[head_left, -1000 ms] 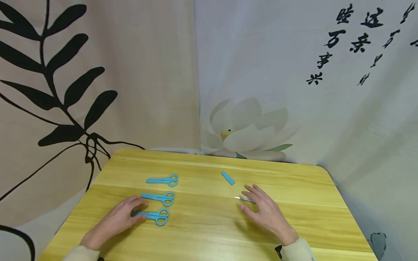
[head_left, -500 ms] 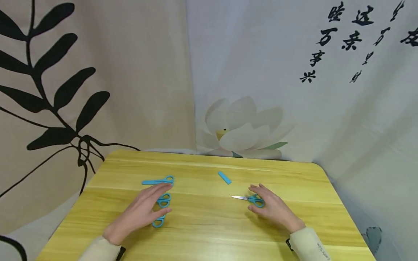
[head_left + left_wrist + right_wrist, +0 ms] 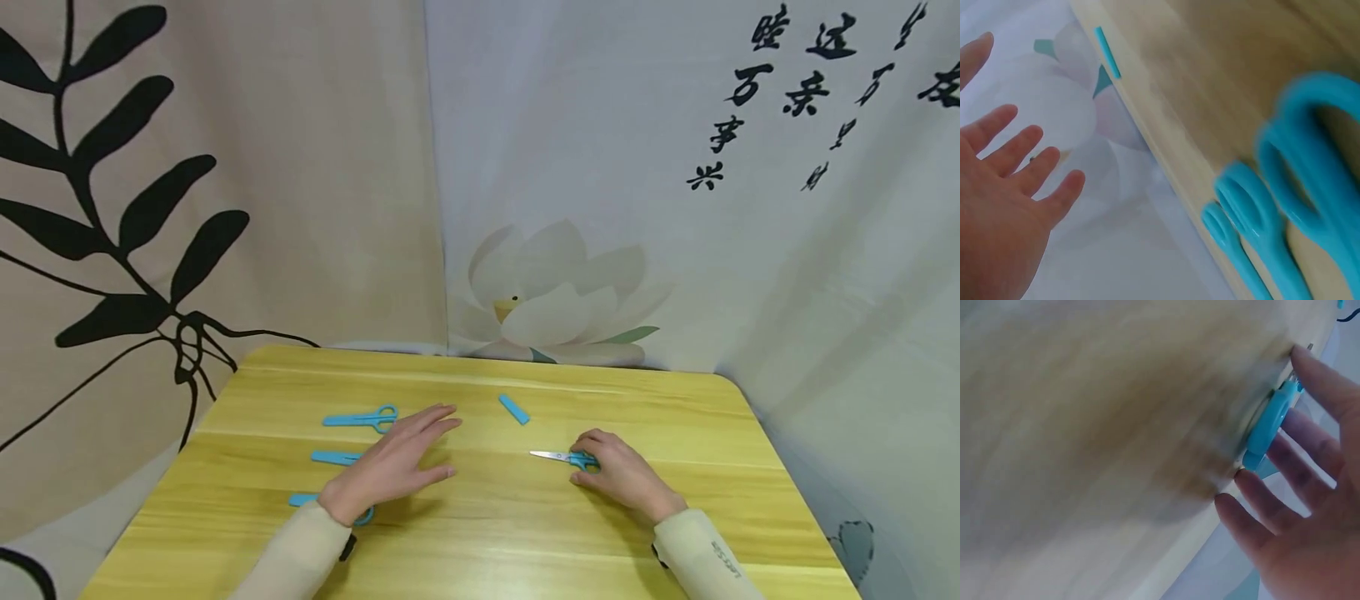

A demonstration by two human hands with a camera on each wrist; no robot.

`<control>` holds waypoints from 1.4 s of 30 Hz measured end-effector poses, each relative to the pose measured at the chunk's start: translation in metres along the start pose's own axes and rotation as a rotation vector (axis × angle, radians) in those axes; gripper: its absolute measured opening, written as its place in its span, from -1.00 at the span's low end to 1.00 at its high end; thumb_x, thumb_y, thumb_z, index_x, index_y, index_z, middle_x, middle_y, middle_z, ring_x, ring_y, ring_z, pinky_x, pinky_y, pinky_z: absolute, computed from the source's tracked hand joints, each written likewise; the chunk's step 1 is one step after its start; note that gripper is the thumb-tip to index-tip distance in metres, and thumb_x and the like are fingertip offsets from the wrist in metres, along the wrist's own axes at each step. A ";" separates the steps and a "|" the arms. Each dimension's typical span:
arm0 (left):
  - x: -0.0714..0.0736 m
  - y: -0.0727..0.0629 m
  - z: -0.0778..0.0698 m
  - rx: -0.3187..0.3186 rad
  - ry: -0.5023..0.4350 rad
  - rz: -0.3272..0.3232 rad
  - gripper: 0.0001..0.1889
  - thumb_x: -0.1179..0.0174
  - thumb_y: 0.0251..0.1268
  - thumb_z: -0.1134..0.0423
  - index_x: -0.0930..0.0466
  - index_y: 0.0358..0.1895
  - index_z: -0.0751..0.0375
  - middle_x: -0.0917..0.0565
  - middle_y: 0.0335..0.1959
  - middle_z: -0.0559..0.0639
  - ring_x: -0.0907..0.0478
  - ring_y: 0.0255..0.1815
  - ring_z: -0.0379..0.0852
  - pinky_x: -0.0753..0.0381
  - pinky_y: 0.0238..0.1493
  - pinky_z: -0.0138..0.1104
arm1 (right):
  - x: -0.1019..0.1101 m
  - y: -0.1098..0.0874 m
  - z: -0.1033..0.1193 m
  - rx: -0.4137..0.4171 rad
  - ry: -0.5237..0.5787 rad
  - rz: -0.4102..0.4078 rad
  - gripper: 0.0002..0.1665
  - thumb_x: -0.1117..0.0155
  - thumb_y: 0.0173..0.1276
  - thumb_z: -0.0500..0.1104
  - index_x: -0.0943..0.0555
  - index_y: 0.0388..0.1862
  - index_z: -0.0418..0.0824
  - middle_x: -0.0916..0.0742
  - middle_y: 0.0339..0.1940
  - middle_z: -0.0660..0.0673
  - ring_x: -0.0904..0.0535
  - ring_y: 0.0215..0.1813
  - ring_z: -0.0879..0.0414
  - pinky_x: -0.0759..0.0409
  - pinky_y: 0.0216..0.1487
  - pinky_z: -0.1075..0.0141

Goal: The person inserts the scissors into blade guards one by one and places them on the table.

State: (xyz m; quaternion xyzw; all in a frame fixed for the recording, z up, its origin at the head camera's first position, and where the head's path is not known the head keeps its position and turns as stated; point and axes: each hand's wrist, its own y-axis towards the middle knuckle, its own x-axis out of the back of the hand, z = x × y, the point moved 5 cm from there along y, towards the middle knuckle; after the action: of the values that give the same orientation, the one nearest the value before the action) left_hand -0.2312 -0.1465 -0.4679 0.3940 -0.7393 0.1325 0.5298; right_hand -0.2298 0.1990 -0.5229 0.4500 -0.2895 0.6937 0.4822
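Note:
Scissors with light blue handles and bare blades lie on the table at right, blades pointing left. My right hand is at their handles, thumb on the near side and fingers on the far side. In the right wrist view the fingers are spread around the blue handle, fingertips at the tabletop. My left hand hovers with spread fingers, holding nothing. It partly hides a column of sheathed blue scissors: the far pair, the middle pair and the near pair.
A loose blue blade cover lies farther back on the wooden table, between the sheathed scissors and the bare-bladed pair. Behind the table's back edge hangs a printed curtain.
My left hand has moved right from the near sheathed scissors, across the column. My right hand has closed in around the handles of the bare-bladed scissors. The head view has shifted slightly.

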 end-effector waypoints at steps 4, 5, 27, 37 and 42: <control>-0.008 0.019 -0.007 -0.037 0.009 0.027 -0.30 -0.35 0.43 -0.04 -0.38 0.52 0.14 -0.30 0.58 0.11 -0.22 0.58 0.13 -0.31 0.47 0.14 | 0.002 0.000 0.002 0.031 -0.023 -0.022 -0.63 -0.57 0.30 -0.06 -0.74 0.03 -0.15 -0.67 0.09 -0.05 -0.59 0.12 -0.06 -0.61 0.19 -0.05; -0.010 0.024 -0.008 -0.053 0.014 0.030 -0.31 -0.34 0.44 -0.04 -0.38 0.52 0.16 -0.30 0.58 0.12 -0.22 0.58 0.14 -0.31 0.47 0.13 | 0.003 0.000 0.002 0.039 -0.024 -0.027 -0.66 -0.56 0.31 -0.08 -0.74 0.02 -0.15 -0.67 0.06 -0.03 -0.59 0.09 -0.03 -0.62 0.17 -0.03; -0.066 0.116 0.006 -0.067 0.105 0.224 -0.32 -0.31 0.48 0.01 -0.35 0.54 0.19 -0.31 0.58 0.12 -0.27 0.57 0.06 -0.29 0.53 -0.13 | 0.006 -0.004 -0.001 0.091 0.044 -0.071 -0.87 -0.49 0.38 -0.19 -0.72 -0.13 -0.06 -0.67 -0.05 0.04 -0.59 -0.06 0.10 -0.66 0.01 0.08; -0.079 0.138 0.009 -0.079 0.060 0.291 -0.47 -0.32 0.49 0.10 -0.50 0.45 0.11 -0.40 0.53 0.04 -0.28 0.56 0.03 -0.27 0.54 -0.13 | 0.004 -0.004 0.000 0.100 0.039 -0.087 -0.85 -0.49 0.36 -0.24 -0.71 -0.12 -0.11 -0.67 -0.06 0.02 -0.60 -0.06 0.09 -0.66 0.01 0.10; -0.087 0.140 0.011 -0.067 0.029 0.304 -0.56 -0.35 0.46 0.15 -0.61 0.34 0.10 -0.52 0.43 0.02 -0.40 0.47 0.02 -0.35 0.50 -0.13 | 0.004 -0.005 0.000 0.102 0.044 -0.085 -0.84 -0.49 0.36 -0.25 -0.71 -0.12 -0.12 -0.67 -0.06 0.00 -0.60 -0.06 0.09 -0.66 0.02 0.10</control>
State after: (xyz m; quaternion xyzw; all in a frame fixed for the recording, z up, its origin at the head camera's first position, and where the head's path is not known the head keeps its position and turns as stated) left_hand -0.3291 -0.0236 -0.5183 0.2577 -0.7868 0.1922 0.5269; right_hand -0.2255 0.2026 -0.5190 0.4705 -0.2239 0.6962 0.4938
